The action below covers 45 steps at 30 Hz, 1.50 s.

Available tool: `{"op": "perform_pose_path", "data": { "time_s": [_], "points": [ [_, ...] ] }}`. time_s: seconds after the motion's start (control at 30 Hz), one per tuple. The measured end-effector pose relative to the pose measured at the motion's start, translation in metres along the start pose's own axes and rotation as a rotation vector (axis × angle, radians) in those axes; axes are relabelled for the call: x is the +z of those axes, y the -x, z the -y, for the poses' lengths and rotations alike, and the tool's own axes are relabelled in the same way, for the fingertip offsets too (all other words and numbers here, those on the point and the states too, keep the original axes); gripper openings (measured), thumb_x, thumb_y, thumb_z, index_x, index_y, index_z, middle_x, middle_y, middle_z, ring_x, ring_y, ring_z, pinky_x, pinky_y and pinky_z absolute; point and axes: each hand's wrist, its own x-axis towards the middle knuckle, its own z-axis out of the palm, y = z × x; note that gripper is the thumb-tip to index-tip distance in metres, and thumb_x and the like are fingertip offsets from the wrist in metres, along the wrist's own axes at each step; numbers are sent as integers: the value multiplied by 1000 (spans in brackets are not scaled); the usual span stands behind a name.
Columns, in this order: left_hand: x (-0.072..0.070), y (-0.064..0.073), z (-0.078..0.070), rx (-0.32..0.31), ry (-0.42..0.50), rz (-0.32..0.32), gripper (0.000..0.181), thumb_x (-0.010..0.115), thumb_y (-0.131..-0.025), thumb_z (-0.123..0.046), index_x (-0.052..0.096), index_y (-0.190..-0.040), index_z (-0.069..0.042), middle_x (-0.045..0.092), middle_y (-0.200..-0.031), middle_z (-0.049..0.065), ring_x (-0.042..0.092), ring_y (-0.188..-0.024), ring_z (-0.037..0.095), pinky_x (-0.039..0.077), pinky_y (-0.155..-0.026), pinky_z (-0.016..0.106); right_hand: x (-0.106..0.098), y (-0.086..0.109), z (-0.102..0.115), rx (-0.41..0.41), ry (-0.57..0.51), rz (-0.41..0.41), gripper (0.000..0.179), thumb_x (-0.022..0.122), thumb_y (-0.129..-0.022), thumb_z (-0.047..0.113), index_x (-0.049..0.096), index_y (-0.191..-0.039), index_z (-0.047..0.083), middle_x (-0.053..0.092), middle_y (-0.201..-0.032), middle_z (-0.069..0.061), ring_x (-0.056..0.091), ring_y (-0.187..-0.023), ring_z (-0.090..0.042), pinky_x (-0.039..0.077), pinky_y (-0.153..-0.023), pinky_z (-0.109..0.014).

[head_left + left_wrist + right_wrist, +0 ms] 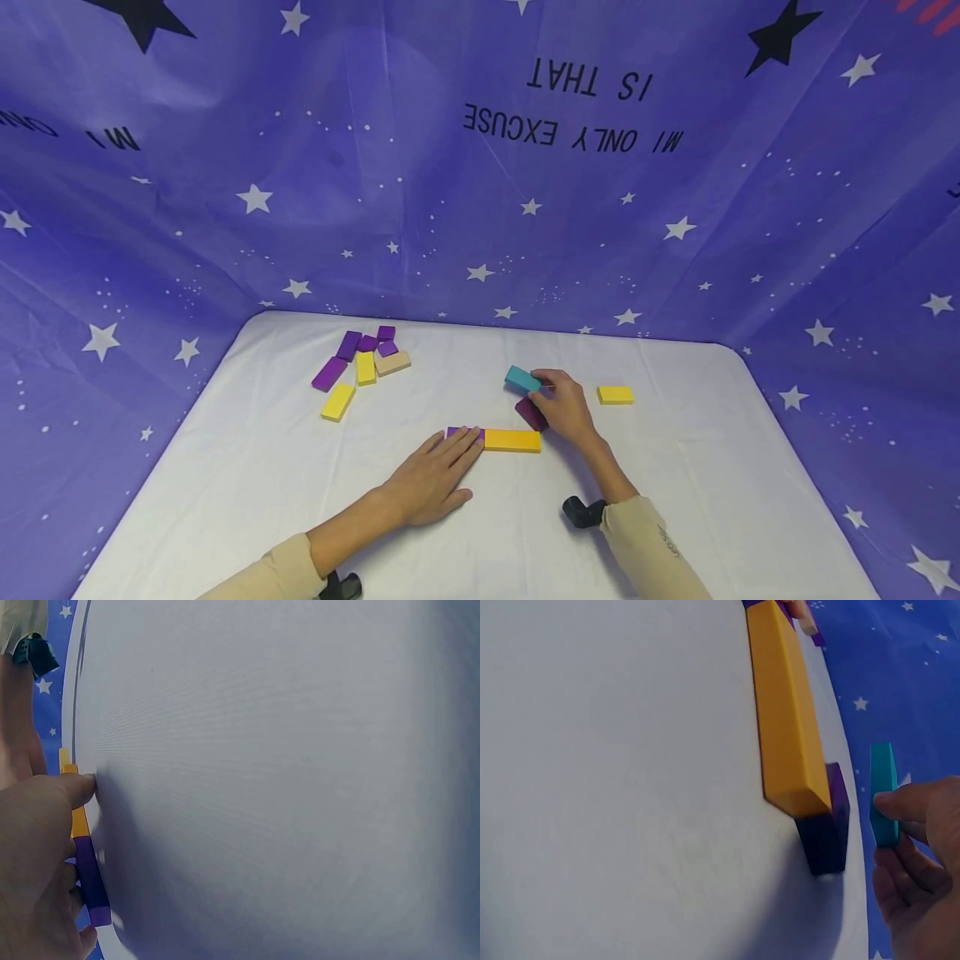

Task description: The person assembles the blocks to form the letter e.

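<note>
In the head view my left hand (pixel 429 482) lies with fairly straight fingers across a purple block (pixel 91 874), covering much of it. End to end with that block stands a longer orange-yellow block (pixel 513 441). My right hand (pixel 567 410) pinches a teal block (pixel 519 378) between thumb and fingers. The right wrist view shows the teal block held on edge, apart from the other blocks. A dark purple block (pixel 529 415) sits at an angle just behind the orange-yellow block's right end, below the right hand.
At the back left lies a loose group with several purple blocks (pixel 329 374), two yellow blocks (pixel 338 402) and a tan block (pixel 393 363). Another yellow block (pixel 616 395) is to the right of my right hand. A white cloth (pixel 697 475) covers the table, with a starry purple curtain (pixel 420 167) behind.
</note>
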Motion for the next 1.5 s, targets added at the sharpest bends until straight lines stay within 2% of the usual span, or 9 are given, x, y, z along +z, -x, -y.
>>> {"op": "perform_pose_path", "data": {
  "time_s": [0.23, 0.47, 0.67, 0.8, 1.07, 1.3, 1.5],
  "points": [
    [0, 0, 0, -3, -5, 7, 70, 48, -103, -45, 28, -157, -5, 23, -163, 12, 21, -148, 27, 23, -117, 47, 13, -3, 8, 21, 31, 44, 33, 72, -89, 5, 68, -122, 1, 64, -121, -15, 63, -107, -28, 50, -95, -46],
    [-1, 0, 0, 9, -7, -17, 70, 50, -103, -45, 30, -156, -3, 25, -162, 13, 24, -148, 28, 25, -116, 48, 20, -4, 13, 17, 59, 58, 35, 74, -88, 6, 68, -122, 1, 64, -122, -15, 63, -107, -28, 50, -96, -45],
    [0, 0, 0, 17, 1, -40, 70, 51, -102, -44, 32, -155, -2, 27, -161, 14, 25, -147, 29, 26, -115, 49, 26, -3, 10, 22, 77, 77, 34, 75, -88, 6, 69, -121, 2, 65, -120, -14, 61, -93, -23, 53, -87, -40],
    [0, 0, 0, 11, 5, -33, 71, 51, -102, -45, 31, -155, -2, 26, -161, 14, 24, -147, 29, 25, -116, 49, 29, -3, 8, 17, 85, 86, 34, 75, -88, 7, 69, -121, 2, 65, -117, -13, 59, -88, -21, 54, -84, -37],
    [-2, 0, 0, -4, 6, -2, 70, 50, -102, -45, 29, -156, -4, 24, -162, 13, 22, -148, 27, 24, -117, 48, 31, -2, 7, 26, 101, 99, 35, 76, -88, 8, 69, -121, 3, 65, -114, -12, 59, -87, -20, 54, -83, -36],
    [-2, -1, 0, 3, 9, -12, 70, 50, -102, -44, 30, -156, -3, 25, -162, 13, 23, -148, 28, 24, -116, 48, 31, -3, 9, 45, 133, 133, 35, 76, -87, 9, 69, -121, 4, 63, -110, -10, 56, -85, -18, 53, -82, -34],
    [-1, -1, 0, 9, 11, -28, 71, 52, -102, -44, 32, -155, -2, 27, -161, 13, 25, -147, 29, 26, -116, 49, 31, -1, 12, 53, 135, 149, 35, 76, -85, 7, 69, -120, 4, 62, -113, -10, 56, -86, -19, 52, -84, -35]
  ]
}}
